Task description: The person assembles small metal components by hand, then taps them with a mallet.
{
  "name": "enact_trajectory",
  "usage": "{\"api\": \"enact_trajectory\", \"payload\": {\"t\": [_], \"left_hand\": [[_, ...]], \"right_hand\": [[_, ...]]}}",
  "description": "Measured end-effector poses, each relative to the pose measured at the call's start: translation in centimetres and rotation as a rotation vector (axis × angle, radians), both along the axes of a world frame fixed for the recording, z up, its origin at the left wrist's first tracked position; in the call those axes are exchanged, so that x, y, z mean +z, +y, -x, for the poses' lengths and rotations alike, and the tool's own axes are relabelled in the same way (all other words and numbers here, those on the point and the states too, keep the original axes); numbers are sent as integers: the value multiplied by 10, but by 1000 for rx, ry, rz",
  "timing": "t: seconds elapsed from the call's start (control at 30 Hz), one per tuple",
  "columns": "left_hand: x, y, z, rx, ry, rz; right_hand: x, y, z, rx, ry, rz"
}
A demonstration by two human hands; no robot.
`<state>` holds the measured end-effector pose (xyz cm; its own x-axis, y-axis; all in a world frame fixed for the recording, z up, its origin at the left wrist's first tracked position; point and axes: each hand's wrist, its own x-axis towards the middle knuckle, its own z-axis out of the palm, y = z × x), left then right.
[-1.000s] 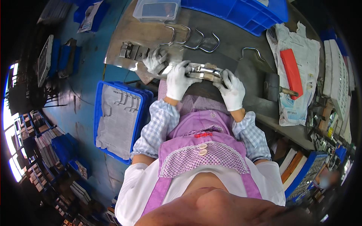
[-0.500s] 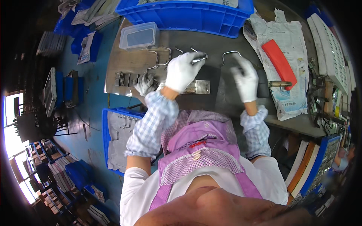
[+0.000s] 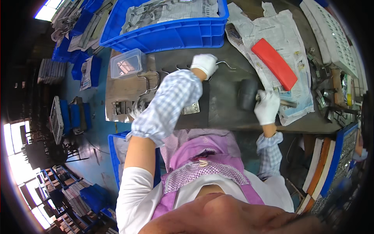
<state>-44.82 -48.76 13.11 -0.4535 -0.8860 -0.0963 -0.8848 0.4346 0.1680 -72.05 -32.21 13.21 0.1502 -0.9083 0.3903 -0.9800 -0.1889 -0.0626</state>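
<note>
My left hand (image 3: 204, 65), in a white glove, is closed around a bent metal rod (image 3: 226, 64) over the dark table mat. One curved end of the rod sticks out to the right of the glove; the fingers are partly hidden. To the right, my gloved right hand (image 3: 267, 107) grips the handle of a black-headed mallet (image 3: 248, 94) lying low over the table. Under my left forearm, a flat metal block (image 3: 192, 108) is partly covered. More bent rods (image 3: 157, 81) lie left of that forearm, beside a grey crumpled glove (image 3: 137, 109) that is mostly hidden.
A large blue crate (image 3: 167, 37) with newspaper and metal parts stands at the back, beside a clear plastic box (image 3: 127, 63). A red block-shaped object (image 3: 274, 64) rests on newspaper (image 3: 300, 84) at the right. Metal fittings (image 3: 325, 97) line the right edge.
My right hand has moved down and right and taken hold of the mallet's handle. My left hand has reached to the bent rod farther right. The view has shifted.
</note>
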Motion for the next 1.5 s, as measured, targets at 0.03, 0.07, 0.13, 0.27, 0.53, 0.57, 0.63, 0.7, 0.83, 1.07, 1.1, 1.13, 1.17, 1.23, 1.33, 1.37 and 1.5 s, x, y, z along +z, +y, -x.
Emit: {"api": "enact_trajectory", "payload": {"t": [0.03,0.07,0.13,0.27,0.53,0.57,0.63,0.7,0.83,1.07,1.1,1.13,1.17,1.23,1.33,1.37,1.5], "left_hand": [[-29,-8,3,46,-88,-83],[-46,-10,10,104,-63,-53],[-43,-10,19,158,-32,-33],[43,21,-20,227,226,-318],[95,257,-156,134,788,-122],[86,271,-145,190,689,-68],[39,277,-126,255,707,-24],[-22,274,-121,487,661,-53],[-38,266,-129,532,567,-40],[-26,258,-139,551,594,-49],[-28,268,-130,628,556,-116],[-31,270,-127,608,644,1],[-29,255,-122,564,550,-158],[16,263,-123,563,679,-289],[7,270,-118,664,1156,-535],[5,279,-115,709,1350,-726],[10,293,-109,646,2044,-877]], "right_hand": [[-4,6,-11,13,-55,-10],[-19,12,-16,-8,-121,-5],[-50,31,-24,-107,-168,-3],[-67,67,-22,-142,-238,2],[-52,43,-25,-330,-341,-343],[-43,40,-33,-320,-323,-340],[-21,30,-62,-173,-1222,-654],[80,29,-123,-63,-1516,-1015],[138,45,-113,380,-1210,-552],[9,34,-51,657,-135,15],[26,23,-38,503,-74,-94],[52,-8,-34,355,-5,-176],[49,-10,-26,132,23,-260],[70,45,-14,-279,146,-515],[42,29,-52,393,-61,-26],[62,42,-113,431,-224,-107],[4,82,-191,626,-751,-525]]}}
